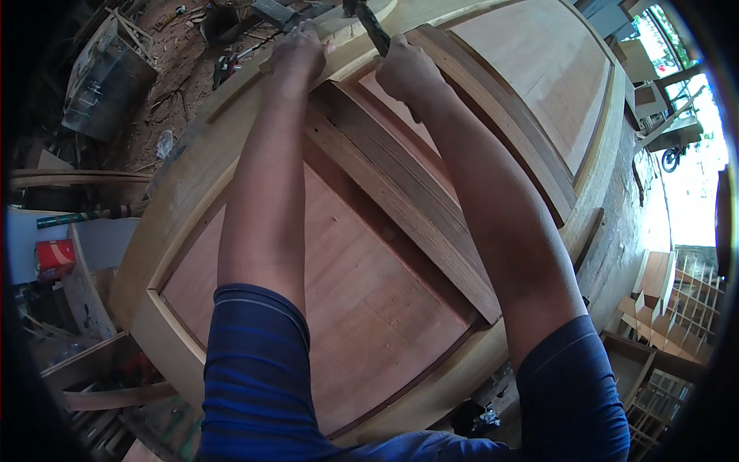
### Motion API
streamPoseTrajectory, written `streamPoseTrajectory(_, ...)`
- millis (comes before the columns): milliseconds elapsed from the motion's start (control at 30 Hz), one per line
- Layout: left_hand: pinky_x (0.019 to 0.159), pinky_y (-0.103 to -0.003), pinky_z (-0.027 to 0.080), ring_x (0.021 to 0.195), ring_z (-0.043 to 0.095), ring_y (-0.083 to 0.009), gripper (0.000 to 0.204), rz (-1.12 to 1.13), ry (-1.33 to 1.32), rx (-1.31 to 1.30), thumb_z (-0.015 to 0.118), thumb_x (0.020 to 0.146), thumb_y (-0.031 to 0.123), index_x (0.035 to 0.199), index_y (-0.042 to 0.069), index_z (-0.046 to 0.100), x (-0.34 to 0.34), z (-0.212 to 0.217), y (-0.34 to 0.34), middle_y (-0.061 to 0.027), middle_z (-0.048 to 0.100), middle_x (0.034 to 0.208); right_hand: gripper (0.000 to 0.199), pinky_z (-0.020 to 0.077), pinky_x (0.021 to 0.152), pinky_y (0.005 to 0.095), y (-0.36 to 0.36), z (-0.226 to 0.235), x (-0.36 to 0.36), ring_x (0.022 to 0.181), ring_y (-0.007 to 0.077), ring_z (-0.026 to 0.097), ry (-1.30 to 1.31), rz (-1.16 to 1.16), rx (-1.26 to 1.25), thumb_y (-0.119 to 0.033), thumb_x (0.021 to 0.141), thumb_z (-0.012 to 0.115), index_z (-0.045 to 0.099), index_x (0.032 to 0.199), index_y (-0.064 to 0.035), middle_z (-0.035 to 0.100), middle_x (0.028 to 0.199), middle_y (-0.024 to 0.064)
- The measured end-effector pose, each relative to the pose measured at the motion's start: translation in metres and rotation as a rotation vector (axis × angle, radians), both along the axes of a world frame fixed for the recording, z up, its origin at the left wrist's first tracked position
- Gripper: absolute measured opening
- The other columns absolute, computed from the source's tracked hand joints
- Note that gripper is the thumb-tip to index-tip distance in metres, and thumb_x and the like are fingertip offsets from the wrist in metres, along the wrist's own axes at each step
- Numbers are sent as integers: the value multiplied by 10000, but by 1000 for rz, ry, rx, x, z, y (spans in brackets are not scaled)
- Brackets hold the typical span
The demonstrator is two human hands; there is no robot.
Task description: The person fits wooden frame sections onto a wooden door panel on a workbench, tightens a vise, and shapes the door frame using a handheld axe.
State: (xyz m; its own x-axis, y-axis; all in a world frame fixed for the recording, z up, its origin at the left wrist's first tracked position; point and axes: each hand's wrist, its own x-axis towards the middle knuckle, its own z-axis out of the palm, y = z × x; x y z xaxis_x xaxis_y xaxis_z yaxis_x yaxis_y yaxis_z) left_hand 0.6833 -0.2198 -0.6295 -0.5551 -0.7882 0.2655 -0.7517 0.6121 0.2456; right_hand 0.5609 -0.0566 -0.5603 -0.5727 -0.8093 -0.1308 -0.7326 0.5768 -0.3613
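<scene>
A large wooden panel frame [131,269], like a door, lies in front of me with pale plywood panels [346,308] set into it. My right hand [412,73] is wrapped round the dark handle of a hammer [375,32]; its head is partly cut off by the upper edge of the view. To its left, my left hand [299,55] is closed at the far edge of the frame, and whatever its fingers hold is hidden. Brown wooden rails [400,200] cross the frame beneath my forearms.
A worn metal box [108,85] stands on the debris-strewn floor at the far left, near scattered tools [225,68]. A red box [55,258] sits at the left. Wooden lattice pieces [693,296] stand at the right, below a bright opening.
</scene>
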Motion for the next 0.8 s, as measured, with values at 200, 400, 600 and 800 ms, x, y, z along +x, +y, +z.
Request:
streamPoseTrajectory(200, 1079, -482, 509, 1318, 618, -363, 622, -26, -19, 132, 704, 967, 494, 1424, 97, 557, 31, 9, 5, -175, 642, 1428, 398, 568, 930, 504, 34, 8, 6, 1079, 417, 727, -96, -4, -58, -340, 1021, 611, 587, 1212, 8, 731, 1135, 281)
streamPoseTrajectory(400, 1084, -482, 502, 1329, 609, -371, 710, 58, 85, 92, 703, 967, 485, 1550, 137, 494, 117, -2, 30, -155, 635, 1456, 334, 472, 480, 324, 172, 7, 47, 520, 115, 581, -697, -133, -246, -367, 1060, 614, 585, 1070, -35, 577, 693, 22)
streamPoseTrajectory(600, 1156, -461, 445, 1409, 544, -343, 747, 174, 37, 216, 723, 964, 433, 1581, 106, 458, 230, 2, 71, -155, 545, 1559, 314, 470, 465, 292, 340, 5, 102, 512, 119, 591, -675, -368, -208, -294, 1015, 711, 573, 1090, -22, 588, 678, 26)
streamPoseTrajectory(800, 1246, -480, 337, 1487, 465, -332, 784, 52, 24, -249, 728, 957, 444, 1571, 40, 454, 237, -10, 64, -188, 499, 1596, 331, 487, 482, 299, 370, 15, 119, 522, 128, 607, -682, -439, -233, -291, 1001, 722, 593, 1110, -6, 599, 678, 32)
